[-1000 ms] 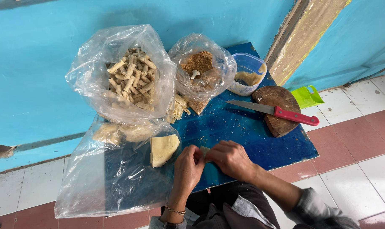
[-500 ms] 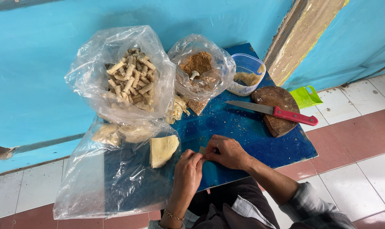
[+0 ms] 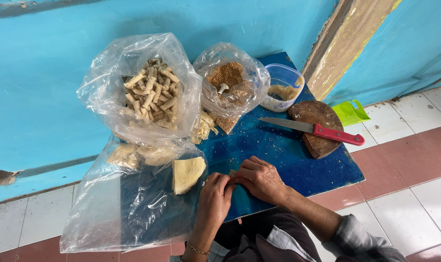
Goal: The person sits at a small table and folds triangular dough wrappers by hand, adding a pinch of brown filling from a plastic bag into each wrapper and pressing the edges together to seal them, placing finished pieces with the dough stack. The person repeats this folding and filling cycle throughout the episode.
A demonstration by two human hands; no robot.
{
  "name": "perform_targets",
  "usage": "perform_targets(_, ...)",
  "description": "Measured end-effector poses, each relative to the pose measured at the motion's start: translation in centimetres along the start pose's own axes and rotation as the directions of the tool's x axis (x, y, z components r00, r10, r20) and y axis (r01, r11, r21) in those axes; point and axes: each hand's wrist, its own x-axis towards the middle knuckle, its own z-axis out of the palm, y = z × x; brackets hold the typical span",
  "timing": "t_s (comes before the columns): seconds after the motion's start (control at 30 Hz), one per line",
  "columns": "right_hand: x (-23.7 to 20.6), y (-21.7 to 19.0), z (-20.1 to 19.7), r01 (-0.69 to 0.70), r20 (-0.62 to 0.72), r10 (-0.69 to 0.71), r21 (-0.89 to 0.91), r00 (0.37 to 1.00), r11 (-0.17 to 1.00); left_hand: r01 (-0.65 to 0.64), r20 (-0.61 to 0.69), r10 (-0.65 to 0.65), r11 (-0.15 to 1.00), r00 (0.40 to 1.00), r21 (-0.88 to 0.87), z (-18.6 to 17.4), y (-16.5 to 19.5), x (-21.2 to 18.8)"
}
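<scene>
My left hand (image 3: pixel 213 201) and my right hand (image 3: pixel 260 179) meet at the near edge of a low blue table (image 3: pixel 288 155). Their fingertips pinch a small pale roll (image 3: pixel 232 172) of dough, mostly hidden under the fingers. Just left of my left hand lies a folded stack of pale thin wrappers (image 3: pixel 187 173) on a clear plastic sheet (image 3: pixel 128 208). A clear bag of finished pale rolls (image 3: pixel 150 97) stands at the back left. Beside it an open bag of brown crumbly filling (image 3: pixel 227 77) holds a small spoon.
A red-handled knife (image 3: pixel 317 130) rests on a round wooden board (image 3: pixel 316 121) at the table's right. A clear tub of pale paste (image 3: pixel 283 87) sits behind it. A green scoop (image 3: pixel 350 112) lies on the tiled floor. A turquoise wall backs the table.
My hands have shifted slightly over the roll, my right hand moving a little left and my fingers closing tighter around it. Nothing else has moved.
</scene>
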Motion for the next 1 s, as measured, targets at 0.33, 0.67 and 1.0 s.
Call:
perform_targets(0.33, -0.5, -0.3, 0.3, 0.01, 0.01, -0.008, -0.15, 1.0, 0.989, 0.037, 0.135, -0.063, 0.982, 0.989, 0.185, 0.2, -0.5, 1.0)
perform_targets(0.67, -1.1, -0.8, 1.0, 0.049, -0.082, -0.075, -0.283, 0.994, 0.958, -0.029, 0.06, 0.021, 0.989, 0.998, 0.143, 0.0, -0.9, 0.9)
perform_targets(1.0, -0.2, 0.5, 1.9, 0.005, -0.019, -0.012, -0.294, 1.0, 0.956, 0.02, 0.0, -0.02, 0.998, 1.0, 0.061, 0.0, -1.2, 1.1)
